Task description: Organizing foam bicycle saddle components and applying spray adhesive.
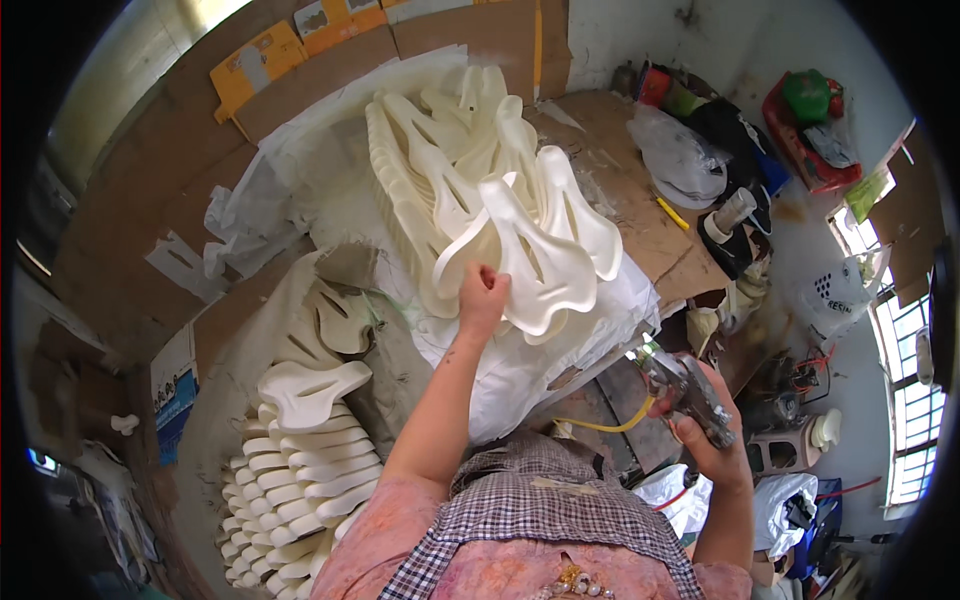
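Note:
My left hand (484,295) is closed in a pinch at the left edge of a cream-white foam bicycle saddle pad (540,265), tilted up with its narrow nose pointing away from me. The fingertips are partly hidden. Behind and beside it several more saddle pads (430,165) stand in nested rows on a white sheet (480,395) over the bench. At the right, apart from the pads, my right hand (718,425) grips a metal spray gun (688,392). A yellow hose (620,425) curves close to the gun.
At lower left, a tall stack of saddle pads (310,465) stands beside the bench. Cardboard (470,45) lines the back. On the right lie a plastic bag (680,160), a yellow pen-like stick (672,213) and a dark-based roll (732,215). A barred window (912,400) is far right.

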`<act>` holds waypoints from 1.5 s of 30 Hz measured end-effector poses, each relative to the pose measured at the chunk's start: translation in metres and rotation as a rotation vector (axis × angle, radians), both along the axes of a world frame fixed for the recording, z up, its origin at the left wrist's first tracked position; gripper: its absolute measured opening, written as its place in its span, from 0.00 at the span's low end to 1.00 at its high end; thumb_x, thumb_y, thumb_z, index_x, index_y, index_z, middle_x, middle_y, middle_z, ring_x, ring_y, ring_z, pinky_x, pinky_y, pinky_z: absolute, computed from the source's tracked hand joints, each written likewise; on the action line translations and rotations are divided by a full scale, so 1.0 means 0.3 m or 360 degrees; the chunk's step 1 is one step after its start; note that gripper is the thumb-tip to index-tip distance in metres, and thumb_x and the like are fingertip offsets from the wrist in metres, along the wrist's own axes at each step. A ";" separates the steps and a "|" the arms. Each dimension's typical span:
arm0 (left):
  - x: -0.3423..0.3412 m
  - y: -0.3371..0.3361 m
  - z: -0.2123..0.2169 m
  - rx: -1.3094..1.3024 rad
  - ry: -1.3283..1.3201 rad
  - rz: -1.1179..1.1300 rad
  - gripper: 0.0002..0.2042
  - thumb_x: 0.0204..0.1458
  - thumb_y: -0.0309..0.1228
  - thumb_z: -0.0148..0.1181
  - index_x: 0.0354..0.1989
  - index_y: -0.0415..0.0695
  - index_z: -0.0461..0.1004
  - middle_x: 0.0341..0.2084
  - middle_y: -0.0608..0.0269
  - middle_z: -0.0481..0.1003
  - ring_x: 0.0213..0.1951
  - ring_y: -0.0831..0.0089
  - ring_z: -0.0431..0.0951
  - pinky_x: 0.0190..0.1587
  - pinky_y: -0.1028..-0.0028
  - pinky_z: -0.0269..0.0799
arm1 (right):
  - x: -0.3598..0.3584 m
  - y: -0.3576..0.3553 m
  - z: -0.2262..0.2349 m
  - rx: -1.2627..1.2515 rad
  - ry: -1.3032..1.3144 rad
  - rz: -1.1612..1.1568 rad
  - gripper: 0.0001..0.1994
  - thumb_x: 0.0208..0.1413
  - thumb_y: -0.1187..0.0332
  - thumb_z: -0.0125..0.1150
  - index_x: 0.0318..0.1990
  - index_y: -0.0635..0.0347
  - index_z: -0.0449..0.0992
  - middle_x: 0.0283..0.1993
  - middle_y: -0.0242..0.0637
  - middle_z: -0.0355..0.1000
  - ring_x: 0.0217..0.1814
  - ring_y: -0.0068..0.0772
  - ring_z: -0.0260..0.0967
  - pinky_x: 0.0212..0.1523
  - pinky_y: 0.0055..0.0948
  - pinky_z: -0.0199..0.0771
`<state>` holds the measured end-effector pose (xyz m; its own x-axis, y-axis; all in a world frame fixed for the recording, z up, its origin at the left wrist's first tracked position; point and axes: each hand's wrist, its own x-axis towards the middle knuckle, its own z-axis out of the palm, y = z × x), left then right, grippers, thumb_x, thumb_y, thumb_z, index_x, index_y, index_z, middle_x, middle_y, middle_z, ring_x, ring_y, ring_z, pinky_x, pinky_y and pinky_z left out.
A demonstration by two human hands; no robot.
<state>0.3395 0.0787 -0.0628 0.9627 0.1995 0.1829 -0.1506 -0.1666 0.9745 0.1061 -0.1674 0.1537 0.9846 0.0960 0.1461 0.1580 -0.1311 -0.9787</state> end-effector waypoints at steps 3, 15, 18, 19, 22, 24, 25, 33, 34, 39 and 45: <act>-0.014 0.056 0.081 0.0105 -0.0046 0.0041 0.14 0.48 0.27 0.59 0.43 0.37 0.69 0.23 0.67 0.69 0.25 0.78 0.67 0.31 0.76 0.66 | -0.034 -0.025 0.037 -0.0113 0.0104 0.0022 0.27 0.52 0.70 0.60 0.59 0.64 0.60 0.36 0.35 0.71 0.34 0.21 0.67 0.35 0.22 0.69; -0.063 0.127 0.150 0.0558 -0.0289 0.0171 0.13 0.51 0.27 0.55 0.44 0.36 0.73 0.30 0.58 0.72 0.31 0.71 0.72 0.37 0.72 0.68 | -0.038 -0.045 0.100 0.0142 -0.0062 -0.0291 0.35 0.49 0.56 0.67 0.59 0.69 0.60 0.38 0.41 0.70 0.35 0.30 0.70 0.39 0.31 0.73; -0.080 0.264 0.307 -0.0669 -0.0244 0.0303 0.11 0.52 0.26 0.55 0.45 0.43 0.72 0.35 0.63 0.74 0.35 0.71 0.72 0.42 0.72 0.68 | -0.052 -0.090 0.075 0.0148 -0.0084 -0.0243 0.36 0.49 0.54 0.66 0.59 0.70 0.59 0.40 0.43 0.71 0.37 0.33 0.72 0.40 0.34 0.73; -0.073 0.306 0.363 -0.1135 -0.0508 0.0364 0.12 0.52 0.28 0.55 0.46 0.43 0.71 0.36 0.64 0.73 0.36 0.71 0.72 0.40 0.70 0.69 | -0.055 -0.109 0.066 0.0150 -0.0076 -0.0236 0.36 0.50 0.55 0.64 0.60 0.70 0.57 0.41 0.44 0.71 0.40 0.36 0.72 0.44 0.36 0.71; 0.003 0.211 0.387 -0.1375 -0.0377 0.0186 0.15 0.53 0.31 0.56 0.48 0.42 0.68 0.39 0.62 0.71 0.40 0.71 0.72 0.43 0.70 0.69 | -0.063 -0.159 0.024 0.0196 -0.0009 -0.0306 0.36 0.52 0.56 0.63 0.61 0.69 0.55 0.40 0.43 0.71 0.41 0.36 0.72 0.47 0.35 0.69; 0.084 -0.025 0.284 0.0075 0.0007 -0.0061 0.23 0.51 0.34 0.58 0.53 0.37 0.64 0.44 0.52 0.69 0.45 0.64 0.72 0.51 0.67 0.66 | -0.077 -0.192 0.008 0.0174 0.0003 -0.0315 0.36 0.52 0.56 0.63 0.62 0.68 0.54 0.40 0.42 0.71 0.42 0.35 0.71 0.49 0.34 0.68; 0.104 -0.125 0.227 0.1042 -0.0268 -0.0070 0.28 0.47 0.34 0.61 0.57 0.37 0.62 0.46 0.47 0.68 0.47 0.57 0.71 0.52 0.64 0.66 | -0.089 -0.209 0.008 0.0186 0.0055 -0.0321 0.37 0.52 0.55 0.63 0.62 0.68 0.54 0.40 0.42 0.71 0.42 0.35 0.71 0.49 0.34 0.68; 0.126 -0.237 0.077 0.0856 0.0108 -0.0210 0.29 0.44 0.31 0.63 0.57 0.42 0.64 0.45 0.44 0.65 0.47 0.52 0.70 0.52 0.63 0.65 | -0.053 -0.282 0.034 0.0172 0.0238 -0.0436 0.30 0.51 0.66 0.63 0.59 0.68 0.59 0.34 0.38 0.70 0.32 0.26 0.70 0.36 0.25 0.72; 0.119 -0.229 0.082 0.0903 0.0159 -0.0145 0.29 0.44 0.31 0.63 0.57 0.42 0.64 0.45 0.44 0.65 0.47 0.52 0.70 0.52 0.63 0.65 | -0.044 -0.280 0.032 0.0214 0.0183 -0.0512 0.30 0.51 0.65 0.63 0.59 0.67 0.59 0.34 0.37 0.70 0.31 0.26 0.70 0.35 0.25 0.72; 0.122 -0.249 0.055 0.0580 0.0287 -0.0091 0.20 0.48 0.29 0.59 0.52 0.44 0.70 0.42 0.48 0.65 0.43 0.54 0.71 0.48 0.63 0.67 | -0.040 -0.288 0.021 0.0309 0.0022 -0.0598 0.33 0.52 0.61 0.64 0.61 0.69 0.57 0.35 0.39 0.70 0.33 0.29 0.70 0.37 0.29 0.73; 0.121 -0.087 0.141 0.0315 0.0185 0.0096 0.18 0.52 0.29 0.55 0.52 0.39 0.70 0.33 0.63 0.74 0.31 0.76 0.74 0.28 0.76 0.72 | -0.095 -0.305 0.050 0.0241 0.0088 -0.0432 0.34 0.52 0.59 0.63 0.60 0.69 0.57 0.37 0.40 0.69 0.36 0.29 0.69 0.39 0.30 0.73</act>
<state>0.3758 0.0527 -0.0205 0.9670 0.2284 0.1128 -0.0234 -0.3612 0.9322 0.0777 -0.2588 0.1688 0.9782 -0.1902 0.0840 0.0830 -0.0131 -0.9965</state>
